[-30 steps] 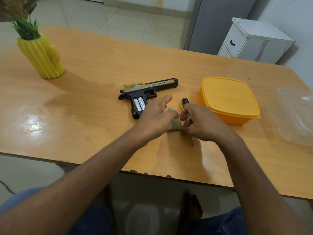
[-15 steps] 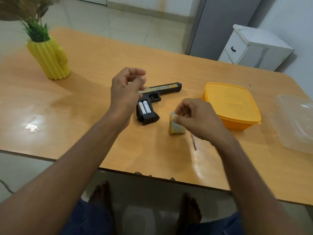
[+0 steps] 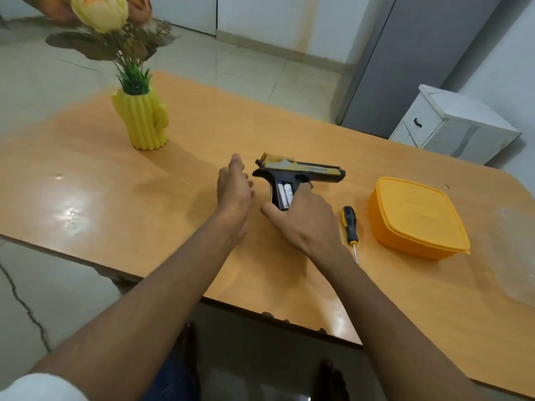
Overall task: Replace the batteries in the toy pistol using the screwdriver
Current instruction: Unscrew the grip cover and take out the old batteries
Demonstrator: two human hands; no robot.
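Orange laminate fills the room's middle, a table (image 3: 115, 198) with the toy pistol (image 3: 301, 175) lying flat on it between the person's two hands, grip toward them and barrel pointing off to the right. Its grip compartment is uncovered and two white batteries (image 3: 284, 195) sit side by side inside. The right hand (image 3: 301, 224) rests over the butt of the grip, thumb spread to the left and fingers reaching up along the grip's right edge; whether it has a real hold or is only steadying, I cannot tell. The left hand (image 3: 234, 189) hovers just left of the pistol, fingers loose and holding nothing. Just right of the right hand lies the screwdriver (image 3: 349, 227), untouched, tip toward the table edge, and beyond it a closed orange box (image 3: 417, 218). A yellow cactus vase (image 3: 142, 123) stands well off past the left hand. To do this well, I would pin the frame flat with one hand before touching the cells.
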